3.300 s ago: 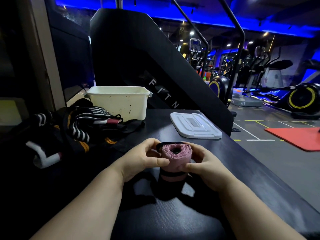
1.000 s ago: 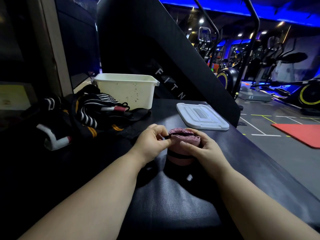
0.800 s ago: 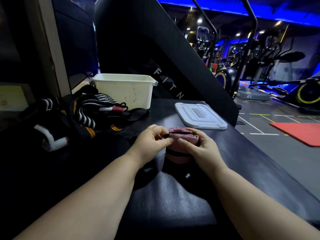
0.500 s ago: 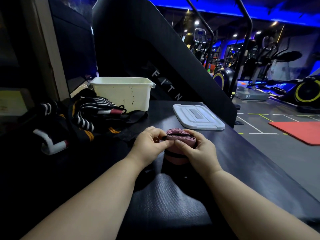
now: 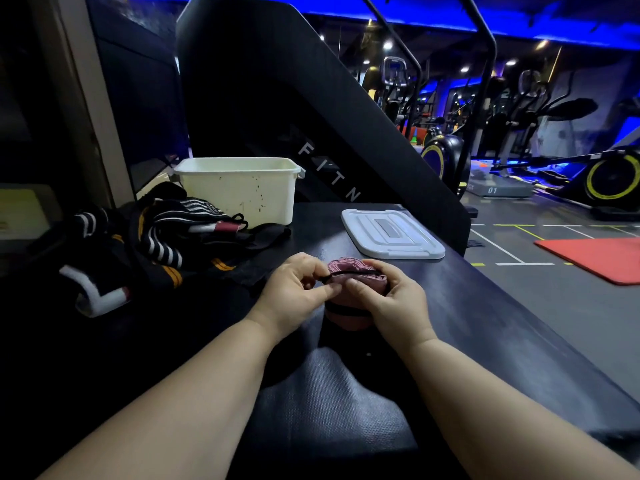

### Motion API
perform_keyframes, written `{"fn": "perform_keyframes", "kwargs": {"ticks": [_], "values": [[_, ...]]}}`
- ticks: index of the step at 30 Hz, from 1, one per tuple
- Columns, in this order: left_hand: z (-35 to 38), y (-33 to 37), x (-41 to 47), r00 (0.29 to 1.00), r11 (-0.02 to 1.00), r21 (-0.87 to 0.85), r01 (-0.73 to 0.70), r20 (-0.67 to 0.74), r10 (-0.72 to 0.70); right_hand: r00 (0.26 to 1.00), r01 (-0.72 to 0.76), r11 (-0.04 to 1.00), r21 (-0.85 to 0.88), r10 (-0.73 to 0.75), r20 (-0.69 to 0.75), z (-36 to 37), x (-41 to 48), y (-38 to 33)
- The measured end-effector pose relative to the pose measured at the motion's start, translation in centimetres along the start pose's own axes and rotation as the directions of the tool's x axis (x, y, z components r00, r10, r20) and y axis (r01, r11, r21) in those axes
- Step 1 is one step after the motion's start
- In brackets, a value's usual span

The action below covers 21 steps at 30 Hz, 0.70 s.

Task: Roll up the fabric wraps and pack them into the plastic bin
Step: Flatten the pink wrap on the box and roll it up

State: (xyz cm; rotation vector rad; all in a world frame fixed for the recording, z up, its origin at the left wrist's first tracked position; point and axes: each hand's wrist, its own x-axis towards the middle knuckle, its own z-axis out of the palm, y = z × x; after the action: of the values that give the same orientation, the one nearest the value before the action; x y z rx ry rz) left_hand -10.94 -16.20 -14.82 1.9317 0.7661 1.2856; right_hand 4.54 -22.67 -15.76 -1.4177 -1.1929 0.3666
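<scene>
Head view shows the pink wrap (image 5: 346, 321), rolled tight, standing on end on the dark surface (image 5: 329, 393), well short of the plastic bin (image 5: 239, 188). Curled round the roll is the right grip (image 5: 398, 299), probably to stop it springing loose, while the left grip (image 5: 298, 289) pinches a black elastic loop (image 5: 351, 273) stretched over the top, likely to fasten it. The bin stands open, its lid (image 5: 391, 233) laid flat alongside, ready for packing; a heap of unrolled wraps (image 5: 166, 237) waits at left
</scene>
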Motion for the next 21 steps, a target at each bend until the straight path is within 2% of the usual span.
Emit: {"fn": "perform_keyframes", "kwargs": {"ticks": [5, 8, 21], "values": [[0.39, 0.28, -0.23, 0.982, 0.959, -0.216, 0.184, 0.003, -0.188, 1.000, 0.004, 1.000, -0.020, -0.004, 0.001, 0.06, 0.08, -0.04], [0.48, 0.50, -0.23, 0.967, 0.919, -0.304, 0.250, 0.035, -0.251, 0.999, -0.027, 1.000, -0.007, 0.027, 0.026, -0.13, 0.38, -0.19], [0.39, 0.23, -0.14, 0.981, 0.964, -0.178, 0.196, 0.026, -0.194, 0.996, -0.093, 0.995, 0.025, 0.093, 0.008, 0.03, 0.53, -0.90]]}}
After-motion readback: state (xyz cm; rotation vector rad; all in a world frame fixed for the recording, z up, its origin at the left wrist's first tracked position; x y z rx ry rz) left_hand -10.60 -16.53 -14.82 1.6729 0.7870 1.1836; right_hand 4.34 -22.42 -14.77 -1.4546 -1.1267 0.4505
